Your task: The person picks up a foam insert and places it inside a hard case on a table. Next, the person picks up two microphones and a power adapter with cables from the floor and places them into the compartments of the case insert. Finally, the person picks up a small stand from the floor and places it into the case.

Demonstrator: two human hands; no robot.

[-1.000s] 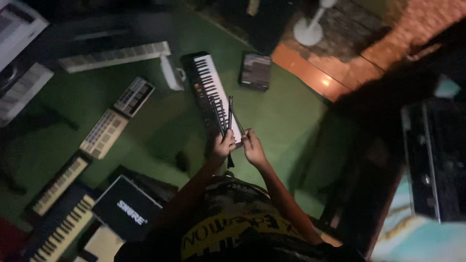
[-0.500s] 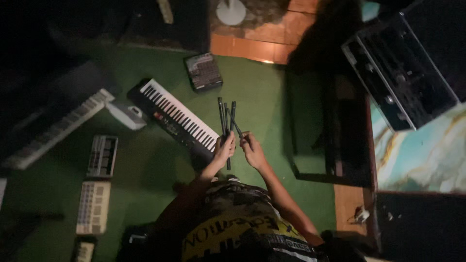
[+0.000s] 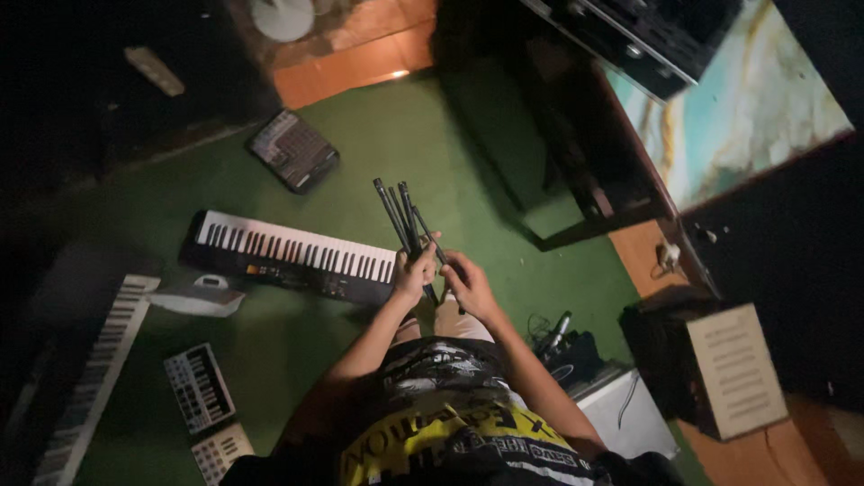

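Bundle of thin black metal rods (image 3: 402, 219): gripped at lower end, long axis rising up-left from grip. Left hand (image 3: 414, 274) closed around shafts; right hand (image 3: 468, 283) touching beside, fingers pinching lower ends. Black electronic keyboard with white keys (image 3: 292, 255) just left on green carpet (image 3: 432, 153).

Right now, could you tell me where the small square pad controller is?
In the head view, the square pad controller lies on the green carpet, upper left, beyond the black keyboard.

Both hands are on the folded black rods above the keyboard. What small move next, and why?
Probably spread the rods apart a little. The left hand and right hand grip them bunched together at the lower end, upper tips free over the green floor, with the keyboard just to the left.
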